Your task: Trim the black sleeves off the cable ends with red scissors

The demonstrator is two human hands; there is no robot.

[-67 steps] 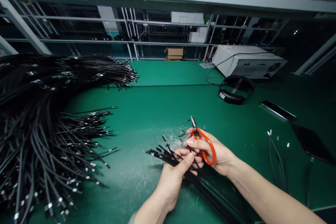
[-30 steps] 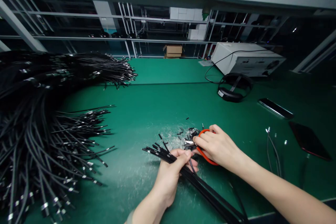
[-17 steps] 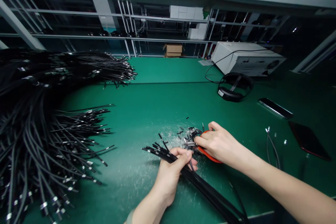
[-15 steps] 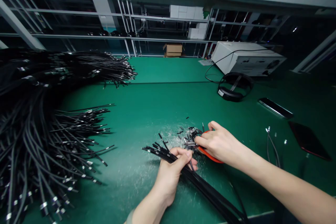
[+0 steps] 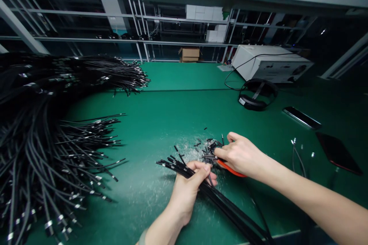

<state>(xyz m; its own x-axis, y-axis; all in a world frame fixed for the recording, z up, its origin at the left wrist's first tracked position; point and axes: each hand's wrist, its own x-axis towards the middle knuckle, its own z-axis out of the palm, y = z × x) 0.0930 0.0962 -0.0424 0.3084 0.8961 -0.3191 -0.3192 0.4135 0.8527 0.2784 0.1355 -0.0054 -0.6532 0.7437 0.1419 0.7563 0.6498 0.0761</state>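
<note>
My left hand (image 5: 188, 187) is closed around a bundle of black cables (image 5: 227, 208), whose cut ends fan out to the left. One cable stands apart between thumb and fingers. Just to the right, my right hand (image 5: 237, 155) grips orange-handled scissors (image 5: 232, 169). Their metal blades point left, close above my left fingertips. Short black cable offcuts (image 5: 211, 147) and pale fibres lie behind the blades on the green table (image 5: 178, 111).
A large heap of black cables (image 5: 43, 122) covers the left side. At the right are a white box-shaped device (image 5: 267, 65), a black headband-like object (image 5: 254, 99), a phone (image 5: 301, 118) and a dark red-edged flat object (image 5: 339, 153). Shelving runs behind.
The orange handles have closed together somewhat, and my right hand has shifted very slightly. My left hand and the bundle remain nearly in place.
</note>
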